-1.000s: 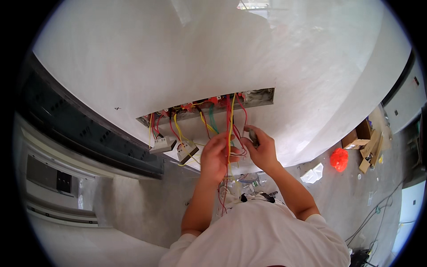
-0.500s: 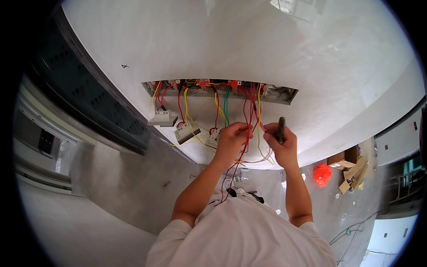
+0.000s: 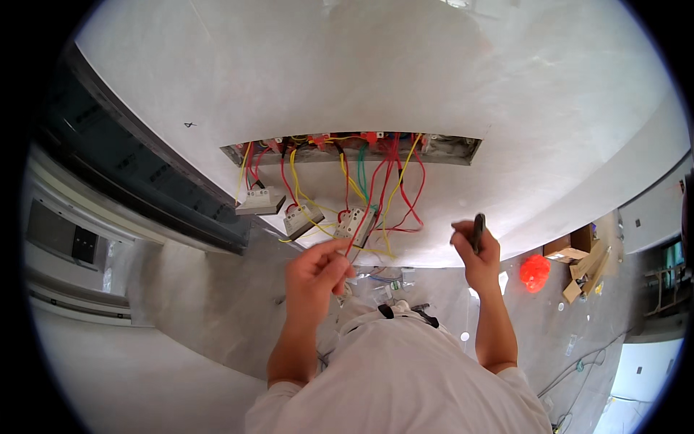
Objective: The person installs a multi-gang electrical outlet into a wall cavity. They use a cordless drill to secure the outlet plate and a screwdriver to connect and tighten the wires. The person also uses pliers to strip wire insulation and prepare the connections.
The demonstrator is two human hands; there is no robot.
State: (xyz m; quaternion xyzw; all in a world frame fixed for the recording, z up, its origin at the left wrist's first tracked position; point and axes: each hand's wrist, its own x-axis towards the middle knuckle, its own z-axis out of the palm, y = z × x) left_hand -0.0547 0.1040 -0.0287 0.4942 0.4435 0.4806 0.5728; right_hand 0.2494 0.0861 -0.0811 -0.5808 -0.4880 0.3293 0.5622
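Observation:
Several red, yellow and green wires hang out of a long recessed box (image 3: 347,153) in the white wall. My left hand (image 3: 312,278), low and to the left, is closed in a pinch on a red wire (image 3: 356,239) that runs up to the box. Three off-white switch or socket modules, the left one (image 3: 260,201), the middle one (image 3: 303,219) and the right one (image 3: 355,226), dangle from wires. My right hand (image 3: 480,260) is apart from the wires, wrapped round a dark-handled tool (image 3: 478,228) whose working end I cannot make out.
A red plastic bag (image 3: 535,273) lies on the floor at the right, near an open cardboard box (image 3: 569,246). Grey cables (image 3: 578,369) trail over the floor at lower right. A dark-paned frame (image 3: 137,152) stands along the left.
My left hand has moved down and left with a red wire. My right hand has let go of the reddish wire and drawn right and down with the tool. Other red wires now hang loose.

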